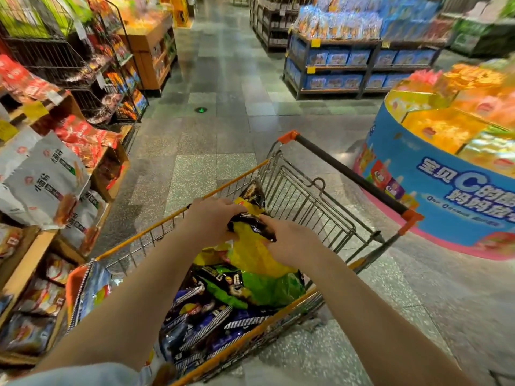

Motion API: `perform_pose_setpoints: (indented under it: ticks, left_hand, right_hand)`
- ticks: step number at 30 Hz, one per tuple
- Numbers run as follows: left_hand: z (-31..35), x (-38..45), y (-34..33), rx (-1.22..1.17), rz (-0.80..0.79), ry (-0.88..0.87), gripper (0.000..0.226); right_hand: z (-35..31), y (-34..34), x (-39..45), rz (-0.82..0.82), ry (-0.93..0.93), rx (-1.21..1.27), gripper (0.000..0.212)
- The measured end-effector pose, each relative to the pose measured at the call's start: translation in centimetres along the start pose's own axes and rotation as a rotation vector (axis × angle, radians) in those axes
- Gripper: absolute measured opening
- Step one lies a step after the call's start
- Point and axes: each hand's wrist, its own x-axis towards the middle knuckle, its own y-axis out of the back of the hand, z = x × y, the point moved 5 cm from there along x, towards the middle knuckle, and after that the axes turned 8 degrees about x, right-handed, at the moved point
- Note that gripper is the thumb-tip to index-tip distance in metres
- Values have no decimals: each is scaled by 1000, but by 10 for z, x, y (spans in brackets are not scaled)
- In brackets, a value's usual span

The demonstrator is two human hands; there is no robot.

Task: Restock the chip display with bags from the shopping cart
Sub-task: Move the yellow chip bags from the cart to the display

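Left of the cart, the chip display waits. Over the cart, our left hand and right hand curl their fingers around the dark top edge of a yellow bag, pinching it. We judge this the pick-up step; next, lift it clear and swing left to the display. The bag's long axis runs top-away, bottom toward us.

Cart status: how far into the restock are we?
Early or midway. Nothing visibly placed yet. In hand: both the left hand and right hand grip a yellow chip bag above the cart. Left: many blue and green bags still fill the cart.
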Motion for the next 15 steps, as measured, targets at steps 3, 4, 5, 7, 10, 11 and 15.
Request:
perform_pose_setpoints:
  ticks: [3, 4, 5, 7, 10, 11, 15]
  left_hand:
    - [6, 7, 5, 28, 35, -71, 66]
    - [6, 9, 6, 37, 39, -95, 65]
    - [8, 12, 6, 52, 41, -127, 65]
    - [11, 19, 5, 99, 22, -194, 66]
    - [17, 28, 0, 154, 2, -261, 66]
    - [19, 30, -1, 165, -4, -277, 65]
    - [25, 32, -5, 206, -9, -323, 65]
  right_hand:
    - [3, -1, -9, 42, -35, 53, 59]
    - [3, -4, -12, 55, -48, 90, 58]
    - [4, -8, -15, 71, -69, 119, 58]
    - [5, -19, -19, 88, -117, 139, 63]
    - [10, -35, -24, 76, -184, 175, 75]
    - [11, -39, -25, 70, -197, 188, 78]
    - [14, -49, -31, 46, -219, 189, 82]
